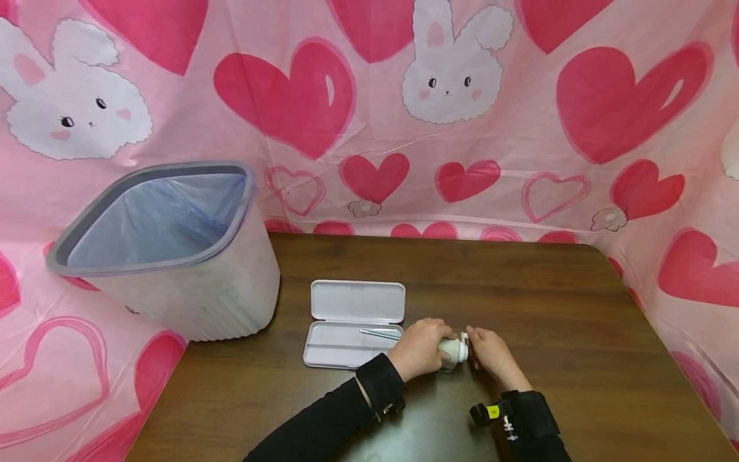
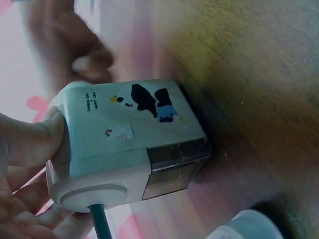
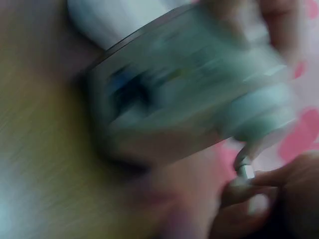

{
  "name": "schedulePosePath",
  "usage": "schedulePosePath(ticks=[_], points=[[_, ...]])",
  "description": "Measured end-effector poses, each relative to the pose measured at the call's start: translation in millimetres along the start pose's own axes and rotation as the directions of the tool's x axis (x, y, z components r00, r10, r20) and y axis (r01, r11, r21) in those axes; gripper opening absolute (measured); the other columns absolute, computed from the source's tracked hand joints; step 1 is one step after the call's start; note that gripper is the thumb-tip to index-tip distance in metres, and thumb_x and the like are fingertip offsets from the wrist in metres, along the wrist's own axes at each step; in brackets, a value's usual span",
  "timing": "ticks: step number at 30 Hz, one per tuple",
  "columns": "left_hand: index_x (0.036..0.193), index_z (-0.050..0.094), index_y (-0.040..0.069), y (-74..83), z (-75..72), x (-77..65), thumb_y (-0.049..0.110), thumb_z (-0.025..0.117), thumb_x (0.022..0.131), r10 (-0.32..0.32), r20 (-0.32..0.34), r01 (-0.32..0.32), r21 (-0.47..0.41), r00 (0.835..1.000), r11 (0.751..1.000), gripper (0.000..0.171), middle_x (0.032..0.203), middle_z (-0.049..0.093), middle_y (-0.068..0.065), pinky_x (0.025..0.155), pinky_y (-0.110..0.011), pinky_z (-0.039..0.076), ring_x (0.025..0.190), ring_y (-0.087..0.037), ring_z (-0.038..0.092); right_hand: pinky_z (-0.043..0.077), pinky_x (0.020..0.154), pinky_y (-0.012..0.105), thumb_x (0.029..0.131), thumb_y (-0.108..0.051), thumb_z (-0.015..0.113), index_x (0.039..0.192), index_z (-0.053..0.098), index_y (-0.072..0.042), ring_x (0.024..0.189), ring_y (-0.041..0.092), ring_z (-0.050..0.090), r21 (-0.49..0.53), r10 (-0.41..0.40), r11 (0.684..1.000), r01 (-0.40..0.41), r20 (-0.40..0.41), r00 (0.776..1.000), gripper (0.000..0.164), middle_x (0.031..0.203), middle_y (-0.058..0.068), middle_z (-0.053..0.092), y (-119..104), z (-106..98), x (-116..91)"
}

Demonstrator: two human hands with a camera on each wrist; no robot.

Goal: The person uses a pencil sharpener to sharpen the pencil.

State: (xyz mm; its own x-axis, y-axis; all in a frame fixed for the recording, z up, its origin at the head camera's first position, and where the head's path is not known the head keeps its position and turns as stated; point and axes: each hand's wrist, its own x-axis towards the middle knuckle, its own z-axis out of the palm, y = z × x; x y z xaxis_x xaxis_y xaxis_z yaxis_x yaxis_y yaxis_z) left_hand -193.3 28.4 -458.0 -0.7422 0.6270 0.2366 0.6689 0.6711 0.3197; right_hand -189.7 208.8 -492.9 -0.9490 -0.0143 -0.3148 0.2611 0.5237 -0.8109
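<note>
My black sleeves (image 1: 323, 423) fill the bottom of the head view, and just past them both my hands meet over a small pencil sharpener (image 1: 453, 351) on the dark wooden surface (image 1: 577, 308). My left hand (image 1: 421, 350) wraps the sharpener's body, thumb pressed along its top edge, a firm grip that braces it against the surface so it cannot slide. My right hand (image 1: 491, 353) pinches the small metal crank (image 3: 245, 169) at the far end between fingertips, a narrow grip suited to turning it.

The sharpener sits near the front middle of the surface, just right of an open white pencil case (image 1: 353, 324) whose lid lies flat behind its tray, with a slim pencil-like stick resting inside. The left wrist view shows the sharpener (image 2: 127, 139) as a pale, rounded box with a black-and-white cartoon sticker, a smoky clear drawer for shavings at its base, and a dark green pencil (image 2: 99, 219) pushed into its round front collar.

A lined grey bin (image 1: 167, 250) stands at the surface's left corner, within easy reach.
</note>
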Motion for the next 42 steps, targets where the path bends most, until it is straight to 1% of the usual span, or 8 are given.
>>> schedulePosePath(ticks=[5,8,16,22,29,32,37,42], points=[[0.096,0.073,0.016,7.6,7.0,-5.5,0.014,0.081,0.069,-0.033,-0.001,0.033,-0.054,0.999,0.998,0.029,0.089,0.065,0.006,0.075,-0.018,0.045,0.084,-0.009,0.06,0.034,0.045,0.029,0.101,-0.021,0.035,0.068,0.05,-0.007,0.044,0.014,0.041,-0.226,0.024,0.974,-0.02,0.013,1.0,0.038,0.054,0.001,0.044,22,15,-32],[0.097,0.073,0.016,10.1,6.9,-6.4,0.014,0.08,0.069,-0.049,0.0,0.049,-0.065,0.999,0.997,0.029,0.089,0.065,0.006,0.075,-0.019,0.045,0.084,-0.01,0.06,0.033,0.047,0.028,0.101,-0.023,0.036,0.066,0.048,-0.009,0.046,0.014,0.041,-0.284,0.009,0.959,-0.011,-0.006,1.0,0.04,0.055,0.0,0.045,22,18,-54],[0.1,0.073,0.016,12.3,3.2,-5.8,0.016,0.08,0.071,-0.032,0.009,0.032,-0.023,0.999,0.999,0.03,0.09,0.065,0.006,0.073,-0.019,0.046,0.084,-0.011,0.06,0.036,0.042,0.028,0.103,-0.031,0.038,0.07,0.053,-0.004,0.041,0.014,0.041,-0.084,0.031,0.996,-0.035,-0.049,0.998,0.045,0.051,0.0,0.044,-5,5,-85],[0.101,0.072,0.017,10.0,4.3,-6.4,0.016,0.079,0.073,-0.004,0.035,0.004,-0.008,0.999,1.0,0.028,0.091,0.065,0.006,0.072,-0.019,0.046,0.083,-0.01,0.059,0.04,0.046,0.028,0.103,-0.032,0.036,0.082,0.053,0.0,0.048,0.014,0.044,-0.014,0.001,1.0,-0.002,-0.094,0.996,0.042,0.059,0.001,0.046,-23,-8,-67],[0.101,0.072,0.017,9.4,10.9,-8.3,0.015,0.08,0.072,-0.008,0.04,0.01,-0.037,0.999,0.999,0.03,0.091,0.066,0.007,0.074,-0.019,0.046,0.084,-0.009,0.06,0.039,0.048,0.03,0.104,-0.031,0.034,0.08,0.051,-0.002,0.049,0.016,0.043,-0.028,-0.034,0.999,0.032,-0.098,0.995,0.042,0.058,0.001,0.043,-6,-8,-27],[0.101,0.072,0.017,9.3,13.9,-9.2,0.016,0.08,0.072,-0.03,0.032,0.031,-0.056,0.999,0.998,0.03,0.092,0.065,0.006,0.076,-0.02,0.047,0.086,-0.011,0.06,0.037,0.051,0.03,0.104,-0.029,0.033,0.078,0.053,-0.002,0.047,0.015,0.041,-0.109,-0.04,0.994,0.033,-0.064,0.997,0.042,0.056,0.001,0.042,7,0,-19],[0.105,0.071,0.014,7.6,11.7,-8.7,0.018,0.078,0.076,-0.061,0.05,0.065,-0.098,0.997,0.993,0.03,0.095,0.065,0.003,0.079,-0.022,0.048,0.089,-0.014,0.061,0.035,0.047,0.03,0.102,-0.022,0.036,0.074,0.055,-0.007,0.044,0.016,0.042,-0.277,0.027,0.96,-0.03,-0.016,1.0,0.037,0.053,0.002,0.044,23,16,-29],[0.111,0.068,0.013,-4.2,-1.5,2.3,0.019,0.077,0.074,-0.113,0.076,0.123,-0.145,0.991,0.982,0.039,0.101,0.067,0.001,0.074,-0.023,0.047,0.088,-0.014,0.061,0.034,0.049,0.031,0.1,-0.025,0.043,0.084,0.064,-0.006,0.051,0.019,0.045,-0.36,-0.032,0.933,0.005,-0.069,0.997,0.032,0.061,0.005,0.048,14,18,-32]])
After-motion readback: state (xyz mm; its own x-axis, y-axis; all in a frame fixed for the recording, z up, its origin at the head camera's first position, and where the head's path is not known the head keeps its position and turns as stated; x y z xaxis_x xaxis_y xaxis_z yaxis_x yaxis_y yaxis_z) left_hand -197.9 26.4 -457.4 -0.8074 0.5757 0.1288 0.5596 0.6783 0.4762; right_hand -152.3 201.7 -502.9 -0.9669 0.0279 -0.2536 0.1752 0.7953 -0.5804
